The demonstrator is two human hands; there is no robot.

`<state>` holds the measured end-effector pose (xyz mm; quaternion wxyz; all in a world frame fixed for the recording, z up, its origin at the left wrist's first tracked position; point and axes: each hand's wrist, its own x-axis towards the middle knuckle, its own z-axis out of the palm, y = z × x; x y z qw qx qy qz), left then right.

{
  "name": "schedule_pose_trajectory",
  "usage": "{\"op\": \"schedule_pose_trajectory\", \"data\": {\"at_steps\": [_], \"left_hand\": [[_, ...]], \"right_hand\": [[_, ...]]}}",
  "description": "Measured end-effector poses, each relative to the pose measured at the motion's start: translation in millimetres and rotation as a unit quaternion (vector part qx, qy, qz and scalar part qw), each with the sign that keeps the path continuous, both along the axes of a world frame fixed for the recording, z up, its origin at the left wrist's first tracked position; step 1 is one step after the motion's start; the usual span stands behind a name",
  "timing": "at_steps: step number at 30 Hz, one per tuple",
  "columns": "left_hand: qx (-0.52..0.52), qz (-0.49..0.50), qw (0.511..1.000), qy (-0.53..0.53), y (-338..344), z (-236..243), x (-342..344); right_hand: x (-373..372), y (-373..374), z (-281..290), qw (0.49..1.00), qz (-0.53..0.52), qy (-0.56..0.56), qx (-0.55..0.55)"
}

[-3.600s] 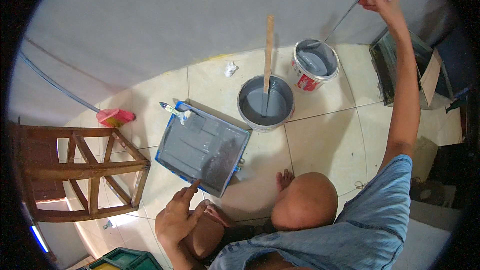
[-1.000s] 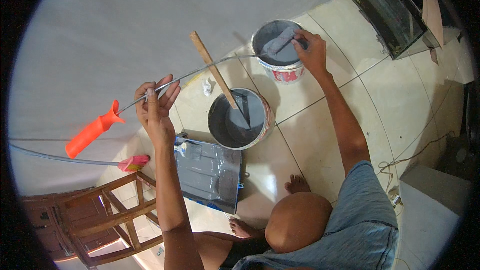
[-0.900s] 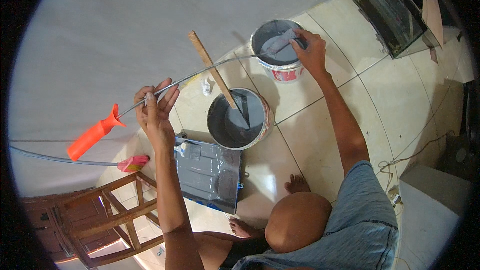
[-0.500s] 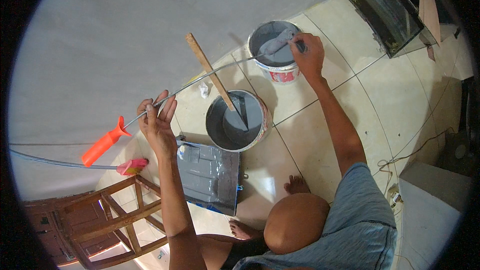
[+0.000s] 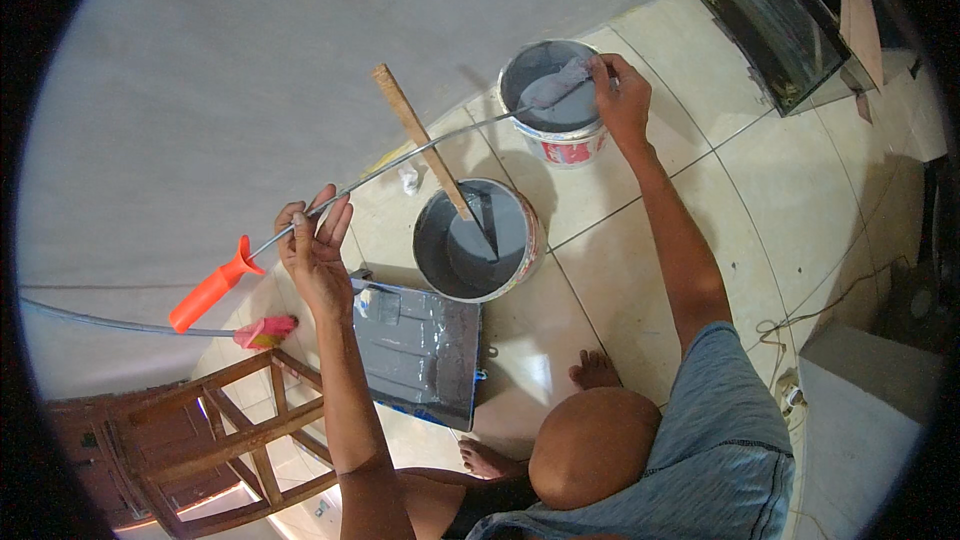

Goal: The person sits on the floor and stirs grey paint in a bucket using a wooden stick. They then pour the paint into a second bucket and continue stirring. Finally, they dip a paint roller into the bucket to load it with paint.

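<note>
Supporting the paint roller [image 5: 548,91] with both hands

Left hand [image 5: 316,258]: thumb and fingertips are closed on the roller's metal rod [image 5: 470,127], just beyond the orange handle [image 5: 212,290]; the other fingers are partly extended. Right hand [image 5: 624,108]: fingers are bent and nearly together, gripping the right end of the grey sleeve [image 5: 560,86].

Roller position: the rod runs from the handle at left to the sleeve at far right. The sleeve lies over the mouth of the far bucket [image 5: 552,148]; its contact with the grey paint [image 5: 565,119] cannot be determined.

Near bucket [image 5: 431,240]: contains grey paint; a wooden stick [image 5: 410,124] stands tilted in it, leaning far left.

Paint tray [image 5: 415,342]: rests on the tiled floor [image 5: 640,250], left of and nearer than this bucket; surface coated grey, edge blue.

Wooden frame [image 5: 235,440]: stands at near left, a pink broom head [image 5: 266,332] just beyond it.

Glass tank [image 5: 775,35]: sits at far right.
</note>
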<state>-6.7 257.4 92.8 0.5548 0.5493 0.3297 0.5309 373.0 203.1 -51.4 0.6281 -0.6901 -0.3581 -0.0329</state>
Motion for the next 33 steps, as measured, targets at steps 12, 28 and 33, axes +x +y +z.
{"op": "schedule_pose_trajectory", "data": {"at_steps": [12,28,33], "left_hand": [[0.001,0.01,1.0,0.006,-3,2,0],[-0.004,0.02,1.0,0.002,-1,-2,-4],[-0.011,0.013,1.0,-0.013,0,-3,-1]], "right_hand": [[-17,-13,25,0.958,-0.05,-0.265,-0.096],[-17,-9,24,0.973,-0.009,-0.231,-0.021],[-2,-2,2,0.993,0.013,-0.118,-0.011]]}}
